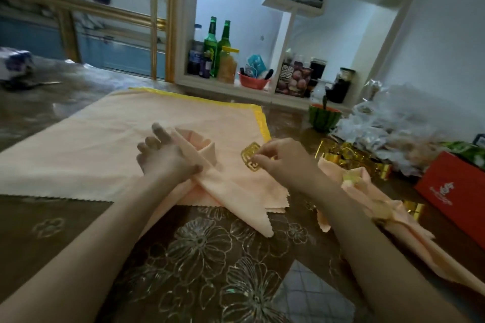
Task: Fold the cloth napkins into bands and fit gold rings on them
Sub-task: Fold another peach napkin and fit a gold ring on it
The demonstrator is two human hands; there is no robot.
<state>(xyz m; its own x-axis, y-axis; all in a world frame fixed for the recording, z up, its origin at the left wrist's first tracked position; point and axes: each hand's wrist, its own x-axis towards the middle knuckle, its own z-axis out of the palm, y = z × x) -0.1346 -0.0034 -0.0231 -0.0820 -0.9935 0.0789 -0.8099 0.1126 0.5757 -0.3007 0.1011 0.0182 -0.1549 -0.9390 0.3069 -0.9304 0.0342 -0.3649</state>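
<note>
A peach napkin folded into a band (231, 191) lies bent over on itself, its two tails crossing near the table's middle. My left hand (164, 157) holds the band at the crossing, thumb pressed on the cloth and fingers stretched along the loop. My right hand (280, 162) pinches a flat gold ring (250, 156) just right of the loop, apart from the band. Flat peach napkins (91, 144), one with a yellow hem, lie spread beneath. A finished napkin with a gold ring (367, 191) lies to the right.
More gold rings (349, 157) lie heaped at right beside a red box (456, 191) and crumpled clear plastic bags (393, 128). A watermelon-patterned bowl (324, 118) stands behind them. Green bottles (217, 44) and jars fill the shelf at the back. The table carries a brown flowered cover (204, 257).
</note>
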